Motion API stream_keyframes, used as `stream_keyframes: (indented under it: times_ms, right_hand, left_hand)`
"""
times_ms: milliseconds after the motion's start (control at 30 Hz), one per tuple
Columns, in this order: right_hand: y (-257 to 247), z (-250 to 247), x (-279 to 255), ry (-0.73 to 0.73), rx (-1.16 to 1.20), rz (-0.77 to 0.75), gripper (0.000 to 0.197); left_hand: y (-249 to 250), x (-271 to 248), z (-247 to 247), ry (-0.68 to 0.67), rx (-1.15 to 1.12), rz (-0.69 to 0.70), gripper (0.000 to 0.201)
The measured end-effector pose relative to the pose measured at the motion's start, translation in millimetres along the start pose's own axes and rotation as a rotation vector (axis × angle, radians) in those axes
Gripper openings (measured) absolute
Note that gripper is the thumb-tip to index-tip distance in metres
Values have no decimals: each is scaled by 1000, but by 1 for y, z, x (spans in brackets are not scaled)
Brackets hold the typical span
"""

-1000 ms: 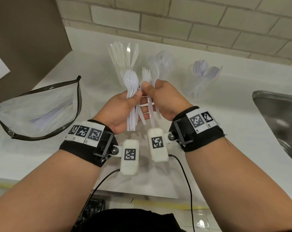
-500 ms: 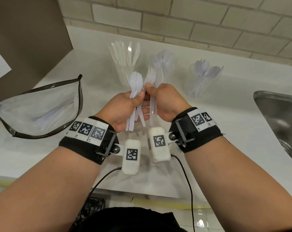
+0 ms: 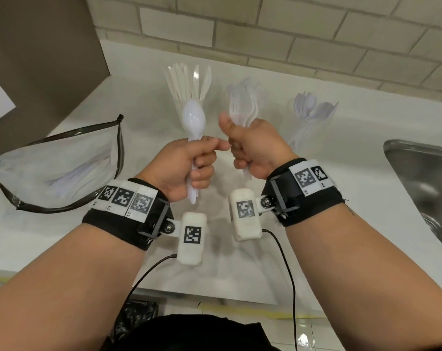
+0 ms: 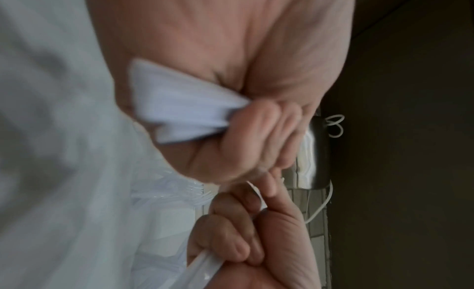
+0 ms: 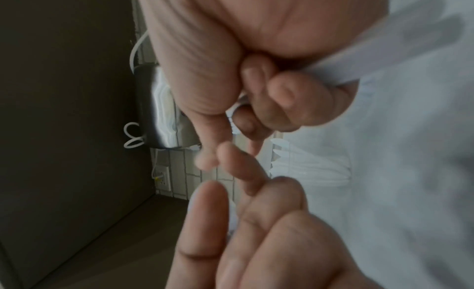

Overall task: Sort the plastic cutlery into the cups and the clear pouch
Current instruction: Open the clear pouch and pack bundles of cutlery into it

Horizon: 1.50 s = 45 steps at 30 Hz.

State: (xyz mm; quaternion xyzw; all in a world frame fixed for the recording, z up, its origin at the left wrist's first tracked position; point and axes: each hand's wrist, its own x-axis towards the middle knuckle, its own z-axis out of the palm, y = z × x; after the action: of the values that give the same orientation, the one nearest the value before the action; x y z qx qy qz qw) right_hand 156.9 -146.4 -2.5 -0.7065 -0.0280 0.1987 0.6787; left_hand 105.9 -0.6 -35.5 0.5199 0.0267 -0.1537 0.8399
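My left hand (image 3: 202, 160) grips a bundle of white plastic spoons (image 3: 194, 119) by the handles, bowls up. Just to its right, my right hand (image 3: 240, 153) grips a few white forks (image 3: 237, 105), tines up. In the left wrist view the spoon handles (image 4: 179, 115) stick out of my left fist. At the back of the white counter stand three clear cups: one with knives (image 3: 187, 82), one with forks (image 3: 252, 87) and one with spoons (image 3: 313, 110). The clear pouch (image 3: 58, 168) with a black rim lies open at the left, with some white cutlery inside.
A steel sink (image 3: 422, 178) is set into the counter at the right. A brown panel (image 3: 37, 59) stands at the left and a brick wall (image 3: 265, 29) runs behind the cups. The counter's front edge (image 3: 214, 297) is below my wrists.
My hands were together on one bundle. Now they are apart: the right hand has drawn the forks off to the right, and the left hand keeps the spoons.
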Motion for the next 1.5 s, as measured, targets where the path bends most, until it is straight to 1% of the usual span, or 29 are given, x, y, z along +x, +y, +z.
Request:
stream_keyframes:
  times_ms: [67,100,167,233,300,333,400,533,667,733,800,900,967,1033,1100,1167,1233,1333,1400,1467,1500]
  right_hand:
    - [2,1,-2,-94,28,24,16]
    - [3,1,-2,-150,35,47,16]
    - [3,2,-1,-276,26,76,24]
    - [4,2,-1,-350,-11,65,35]
    - [5,2,1,-367,-13,30,31]
    - [6,2,1,-358,4,11,30]
    - [8,3,3,-297,50,10,27]
    - [5,5,4,-100,88,27,15]
    - [-2,6,12,11,109,2,13]
    - [-7,1,22,80,104,-30,11]
    - [-17,-8,39,185,77,-98,13]
    - [-42,-27,76,385,68,-203,28]
    - [-58,-36,100,480,6,-286,30]
    - [-65,-39,121,535,-48,-342,28]
    - [-62,-38,137,525,-12,-385,23]
    - [-53,-38,149,476,54,-436,17]
    - [-40,-39,156,448,73,-448,22]
    - [-25,-43,163,453,62,-377,31]
    - [-21,-45,164,442,88,-322,30]
    - [-22,-46,162,402,145,-322,29]
    - [-24,-46,161,386,171,-328,33]
  left_hand:
    - [3,-1,-4,-128,-102,-61,23]
    - [4,-2,-5,-183,-133,-81,25]
    - [4,-2,-7,-288,-164,-125,26]
    - [3,-4,-8,-385,-184,-177,26]
    - [2,-4,-8,-429,-203,-209,25]
    - [2,-4,-7,-419,-200,-213,21]
    - [2,-4,-4,-325,-173,-196,13]
    - [-2,-2,1,-71,-102,-90,21]
    - [-5,5,-1,181,-86,19,25]
    - [-7,9,-7,332,-74,66,27]
    - [-7,10,-13,423,-56,97,28]
    - [-1,6,-16,430,-49,120,28]
    - [6,4,-14,415,-40,136,28]
    - [11,1,-11,402,-16,147,28]
    - [12,-2,-8,396,20,134,28]
    - [11,-4,-5,392,71,109,29]
    - [10,-5,-3,393,131,89,30]
    - [9,-5,-4,398,163,80,30]
    - [11,-5,-5,409,163,83,30]
    - [12,-3,-4,417,163,84,29]
    - [13,-3,-3,419,165,85,29]
